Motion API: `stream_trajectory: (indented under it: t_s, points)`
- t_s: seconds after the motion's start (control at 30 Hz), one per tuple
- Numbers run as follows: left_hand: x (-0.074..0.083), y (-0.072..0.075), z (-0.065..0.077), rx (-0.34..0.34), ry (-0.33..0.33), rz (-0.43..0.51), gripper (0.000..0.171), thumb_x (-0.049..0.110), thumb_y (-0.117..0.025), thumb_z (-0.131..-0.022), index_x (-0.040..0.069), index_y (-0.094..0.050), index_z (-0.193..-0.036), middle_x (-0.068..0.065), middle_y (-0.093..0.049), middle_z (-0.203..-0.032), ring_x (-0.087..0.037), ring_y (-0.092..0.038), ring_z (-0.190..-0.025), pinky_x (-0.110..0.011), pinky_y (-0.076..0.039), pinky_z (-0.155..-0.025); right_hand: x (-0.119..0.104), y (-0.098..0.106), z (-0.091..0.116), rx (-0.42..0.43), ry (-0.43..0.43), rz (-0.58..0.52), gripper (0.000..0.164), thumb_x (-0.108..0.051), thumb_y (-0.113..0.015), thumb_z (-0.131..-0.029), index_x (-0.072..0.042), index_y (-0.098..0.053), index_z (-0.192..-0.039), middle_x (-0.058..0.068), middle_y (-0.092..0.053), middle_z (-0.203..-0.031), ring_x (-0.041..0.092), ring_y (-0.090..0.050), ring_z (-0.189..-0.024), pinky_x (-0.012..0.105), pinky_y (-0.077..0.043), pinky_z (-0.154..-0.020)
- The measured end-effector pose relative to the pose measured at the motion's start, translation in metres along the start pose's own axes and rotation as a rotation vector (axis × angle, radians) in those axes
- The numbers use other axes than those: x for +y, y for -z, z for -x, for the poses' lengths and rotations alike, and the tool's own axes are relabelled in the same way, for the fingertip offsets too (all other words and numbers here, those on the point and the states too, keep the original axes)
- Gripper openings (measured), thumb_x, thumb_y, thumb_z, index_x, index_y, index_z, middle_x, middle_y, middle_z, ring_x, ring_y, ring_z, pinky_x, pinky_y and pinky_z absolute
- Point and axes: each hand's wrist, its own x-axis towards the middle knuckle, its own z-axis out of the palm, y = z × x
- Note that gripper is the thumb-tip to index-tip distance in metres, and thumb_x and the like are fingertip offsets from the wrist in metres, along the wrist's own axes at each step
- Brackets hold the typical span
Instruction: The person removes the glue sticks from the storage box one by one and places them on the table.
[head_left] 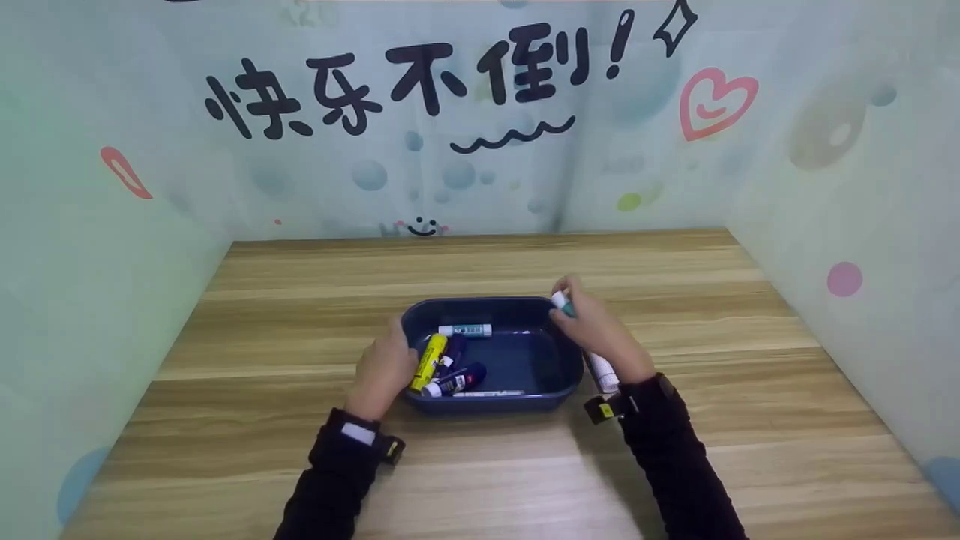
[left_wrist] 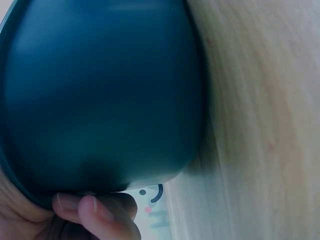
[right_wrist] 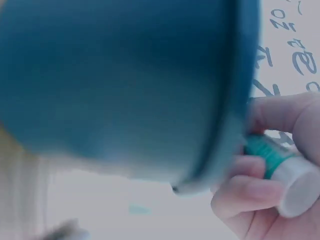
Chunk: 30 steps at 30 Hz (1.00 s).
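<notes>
A dark blue rectangular bin (head_left: 495, 405) with rounded corners stands on the table. My left hand (head_left: 386, 367) grips its left rim, and the left wrist view shows curled fingers (left_wrist: 107, 212) against the bin's outer wall (left_wrist: 105, 90). In my right hand (head_left: 596, 326), above the bin's right rear corner, is a glue stick (right_wrist: 272, 157) with a teal label and a white end. Inside the bin, towards the left, lie a teal-and-white glue stick (head_left: 465, 330), a yellow glue stick (head_left: 428, 362) and dark blue tubes (head_left: 456, 381) with white ends.
A thin white stick-like item (head_left: 491, 393) lies along the bin's near inner wall. Outside the bin on the right, a white cylindrical item (head_left: 604, 373) is partly covered by the right forearm. Printed fabric walls (head_left: 480, 180) stand behind and at both sides of the wooden table (head_left: 480, 480).
</notes>
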Motion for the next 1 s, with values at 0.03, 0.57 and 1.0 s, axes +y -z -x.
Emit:
stream_trajectory:
  t_s: [0.03, 0.57, 1.0]
  points:
    - [0.000, 0.000, 0.000, -0.002, 0.003, 0.000, 0.053, 0.013, -0.050, -0.093, -0.003, -0.027, -0.138, -0.031, -0.057, -0.118, -0.041, -0.061, -0.099, -0.050, -0.051, -0.080, 0.002, 0.003, 0.000, 0.008, -0.010, 0.011, 0.027, -0.008, -0.054, -0.087, -0.004, -0.041, -0.110, 0.013, -0.055, -0.081, 0.024, -0.050, -0.065, 0.033, -0.042, -0.058]
    - [-0.001, 0.000, 0.000, 0.013, -0.020, 0.003, 0.051, 0.014, -0.051, -0.092, -0.003, -0.029, -0.135, -0.030, -0.059, -0.113, -0.042, -0.061, -0.095, -0.050, -0.051, -0.077, 0.047, 0.026, 0.009, -0.252, -0.403, 0.062, 0.062, -0.022, -0.065, -0.083, 0.009, -0.030, -0.124, 0.026, -0.046, -0.111, 0.031, -0.052, -0.087, 0.039, -0.048, -0.074]
    - [0.000, 0.001, 0.001, -0.009, -0.005, 0.015, 0.053, 0.015, -0.050, -0.093, -0.001, -0.026, -0.138, -0.030, -0.057, -0.117, -0.041, -0.060, -0.099, -0.049, -0.050, -0.079, 0.060, 0.020, 0.008, -0.281, -0.483, 0.051, 0.067, -0.032, -0.068, -0.079, 0.008, -0.031, -0.119, 0.021, -0.045, -0.107, 0.029, -0.050, -0.093, 0.037, -0.046, -0.080]
